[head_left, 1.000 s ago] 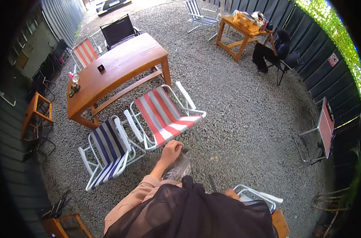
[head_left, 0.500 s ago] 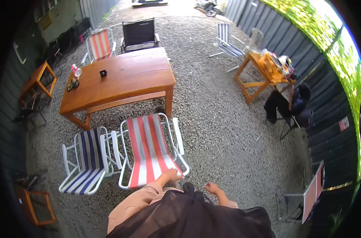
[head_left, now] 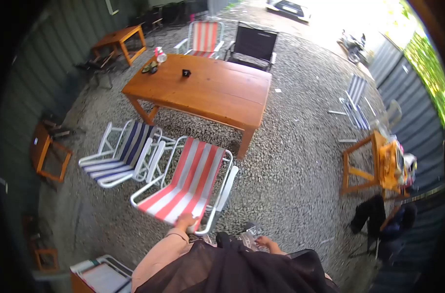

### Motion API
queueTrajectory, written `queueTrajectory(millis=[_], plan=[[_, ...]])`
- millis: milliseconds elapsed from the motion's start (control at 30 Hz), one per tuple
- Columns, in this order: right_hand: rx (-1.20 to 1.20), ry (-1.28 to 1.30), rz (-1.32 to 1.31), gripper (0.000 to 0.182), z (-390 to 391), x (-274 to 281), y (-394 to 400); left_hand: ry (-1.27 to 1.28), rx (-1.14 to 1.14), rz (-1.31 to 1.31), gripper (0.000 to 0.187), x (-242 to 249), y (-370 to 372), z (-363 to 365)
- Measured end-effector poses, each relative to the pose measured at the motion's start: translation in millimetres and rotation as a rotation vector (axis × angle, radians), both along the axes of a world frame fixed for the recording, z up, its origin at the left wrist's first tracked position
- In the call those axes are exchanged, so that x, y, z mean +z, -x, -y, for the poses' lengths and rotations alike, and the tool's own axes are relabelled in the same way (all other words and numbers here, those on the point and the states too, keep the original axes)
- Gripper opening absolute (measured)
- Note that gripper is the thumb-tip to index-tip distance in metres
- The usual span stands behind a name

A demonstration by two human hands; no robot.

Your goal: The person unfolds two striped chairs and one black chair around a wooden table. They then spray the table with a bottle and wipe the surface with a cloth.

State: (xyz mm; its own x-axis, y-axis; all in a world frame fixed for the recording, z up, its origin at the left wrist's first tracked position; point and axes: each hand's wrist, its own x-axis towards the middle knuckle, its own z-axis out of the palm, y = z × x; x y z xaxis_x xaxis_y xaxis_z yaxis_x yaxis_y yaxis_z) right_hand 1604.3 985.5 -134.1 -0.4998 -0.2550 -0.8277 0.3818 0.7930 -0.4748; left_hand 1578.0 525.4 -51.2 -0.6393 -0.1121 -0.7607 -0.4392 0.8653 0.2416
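A folding chair with red and white striped fabric (head_left: pixel 195 163) and a white tubular frame stands in front of me, turned at an angle. My left hand (head_left: pixel 186 221) is closed on the front edge of its seat, near the right corner. My right hand (head_left: pixel 265 242) hangs low by my body, apart from the chair, with loosely curled fingers and nothing visible in them. A navy and white striped folding chair (head_left: pixel 129 151) stands close beside the red one on its left. My dark sheer garment (head_left: pixel 222 268) fills the bottom of the view.
A long wooden table (head_left: pixel 208 90) stands beyond the chairs, with a small black box (head_left: pixel 186 73) on it. A black folding chair (head_left: pixel 254 44) is behind it. On the right, a person (head_left: pixel 401 219) sits near a loaded wooden side table (head_left: pixel 361 173). Gravel (head_left: pixel 291 161) covers the ground.
My view has turned right and tilted, so the scene sits differently. The red striped chair has swung to a new angle, with my left hand still at its front edge.
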Motion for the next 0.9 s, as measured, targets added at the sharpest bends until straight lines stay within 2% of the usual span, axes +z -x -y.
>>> queueTrajectory(millis=[33, 67, 167, 233, 300, 400, 467, 500, 567, 633, 700, 767, 833, 867, 900], plan=[[0.049, 0.039, 0.026, 0.033, -11, 10, 8, 0.069, 0.115, -0.039, 0.051, 13, -10, -11], [0.203, -0.084, -0.002, 0.031, -24, 19, 29, 0.142, 0.156, -0.042, 0.048, 22, -17, -25], [0.074, -0.137, -0.286, 0.032, -72, 47, 71, 0.223, 0.208, -0.095, 0.04, 42, -27, -73], [0.142, -0.237, -0.137, 0.033, -114, 44, 99, 0.078, 0.32, -0.091, 0.033, 48, -36, -98], [0.2, -0.335, 0.0, 0.035, -137, 28, 128, 0.088, 0.387, -0.253, 0.031, 46, -51, -120], [0.639, -0.56, -0.109, 0.032, -144, -17, 162, 0.099, 0.381, -0.559, 0.023, 58, -74, -130], [1.102, -0.338, -0.397, 0.032, -120, -51, 183, 0.137, 0.442, -0.771, 0.021, 61, -89, -131], [1.333, -0.207, -0.534, 0.032, -107, -57, 189, 0.079, 0.592, -0.87, 0.019, 72, -95, -130], [0.547, -0.258, -0.254, 0.034, -28, -7, 184, 0.168, 0.706, -0.945, 0.019, 73, -114, -124], [0.642, -0.094, -0.363, 0.034, 44, 6, 177, 0.187, 0.84, -0.811, 0.018, 79, -144, -113], [0.777, 0.076, -0.599, 0.035, 128, 51, 156, 0.223, 0.923, -0.684, 0.017, 74, -186, -98], [0.566, 0.205, -0.572, 0.035, 206, 75, 130, -0.099, 1.227, -0.32, 0.021, 57, -235, -73], [0.458, 0.347, -0.586, 0.035, 275, 109, 94, -0.253, 1.021, 0.01, 0.026, 14, -299, -45], [0.614, 0.415, -0.562, 0.03, 310, 82, 95, -0.227, 1.055, 0.052, 0.024, -2, -333, -39], [0.734, 0.445, -0.762, 0.03, 336, 60, 86, -0.202, 1.09, 0.093, 0.025, -8, -360, -32]])
